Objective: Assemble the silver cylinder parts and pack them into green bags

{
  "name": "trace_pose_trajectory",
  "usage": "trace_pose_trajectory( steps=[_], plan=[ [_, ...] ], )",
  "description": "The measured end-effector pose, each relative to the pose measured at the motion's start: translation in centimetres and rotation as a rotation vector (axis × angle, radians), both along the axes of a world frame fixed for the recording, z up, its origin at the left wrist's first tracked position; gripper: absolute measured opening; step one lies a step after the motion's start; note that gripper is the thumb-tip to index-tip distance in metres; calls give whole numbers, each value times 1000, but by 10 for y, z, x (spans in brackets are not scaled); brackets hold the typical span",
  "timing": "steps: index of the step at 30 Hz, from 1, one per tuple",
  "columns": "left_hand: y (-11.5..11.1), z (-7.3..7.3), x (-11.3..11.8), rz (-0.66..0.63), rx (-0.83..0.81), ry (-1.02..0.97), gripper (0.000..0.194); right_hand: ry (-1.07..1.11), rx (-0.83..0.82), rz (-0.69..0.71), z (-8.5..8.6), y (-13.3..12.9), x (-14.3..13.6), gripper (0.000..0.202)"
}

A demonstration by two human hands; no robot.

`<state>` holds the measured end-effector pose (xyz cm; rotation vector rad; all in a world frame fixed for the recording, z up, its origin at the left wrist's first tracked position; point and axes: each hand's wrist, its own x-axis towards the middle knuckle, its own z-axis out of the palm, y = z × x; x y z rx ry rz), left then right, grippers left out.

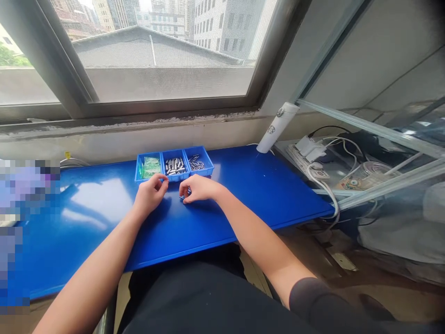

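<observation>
My left hand (150,191) is at the front edge of a blue three-part bin, thumb and fingers pinched together. Whatever it may hold is too small to make out. To its right, my right hand (199,188) curls low over the table, with a small dark and pale piece (189,190) partly showing among the fingers. The bin's left compartment (149,168) contains clear and green slender pieces. Short black and silver cylinders (175,165) fill the middle one. Thin metal pins (196,163) lie in the right one.
The blue table (250,195) runs along the wall beneath a window. A white tumbler (278,127) stands at its back right corner. Beyond that, a power strip (308,160) with plugs and cables (328,190) sits beside a metal frame. The far left is blurred out.
</observation>
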<state>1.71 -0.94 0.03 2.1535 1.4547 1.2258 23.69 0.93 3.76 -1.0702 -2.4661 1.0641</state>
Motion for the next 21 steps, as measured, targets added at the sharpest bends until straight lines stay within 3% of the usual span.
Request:
trace_pose_trajectory(
  steps=[13,17,21],
  plan=[
    [-1,2,1,-21,-6,-3,14,98,0,53,-11,-4,-12,32],
    [-1,1,1,-23,-6,-3,14,251,43,-23,-15,-3,-17,33],
    [-1,0,2,-35,3,-10,14,404,67,-164,-19,0,-22,19]
  ],
)
